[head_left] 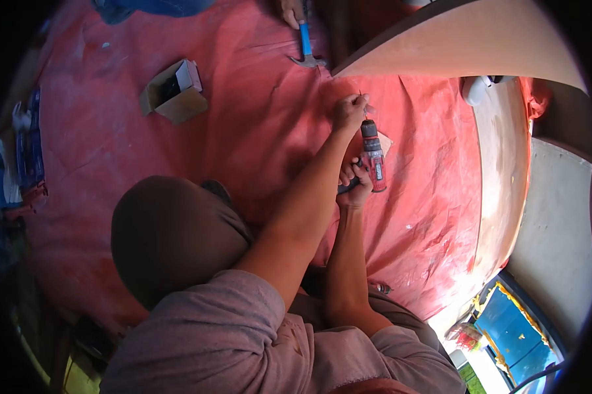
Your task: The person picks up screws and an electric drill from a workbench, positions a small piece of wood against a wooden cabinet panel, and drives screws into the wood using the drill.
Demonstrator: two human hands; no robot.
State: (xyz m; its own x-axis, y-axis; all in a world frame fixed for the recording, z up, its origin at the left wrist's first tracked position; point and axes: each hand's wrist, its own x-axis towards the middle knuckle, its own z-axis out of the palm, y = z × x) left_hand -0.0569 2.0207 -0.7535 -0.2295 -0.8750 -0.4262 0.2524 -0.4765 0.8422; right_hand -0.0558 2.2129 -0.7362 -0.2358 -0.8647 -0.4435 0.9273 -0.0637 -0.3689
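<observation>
My right hand (pixel 356 184) is wrapped round the grip of a red and black cordless drill (pixel 373 161), whose chuck points away from me. A thin bit (pixel 366 114) sticks out of the chuck. Just beyond it, my left hand (pixel 350 111) has its fingers pinched together at the bit's far end; whether a small piece is also in them I cannot make out. Beneath the drill, partly covered, lies a small light brown flat piece (pixel 386 142) on the red sheet (pixel 256 125).
Another person's hand (pixel 291 12) holds a blue-handled hammer (pixel 306 41) at the far side. A curved wooden panel (pixel 466 43) rises at the upper right. An open cardboard box (pixel 181 105) lies on the left. A blue panel (pixel 514 328) stands at the lower right.
</observation>
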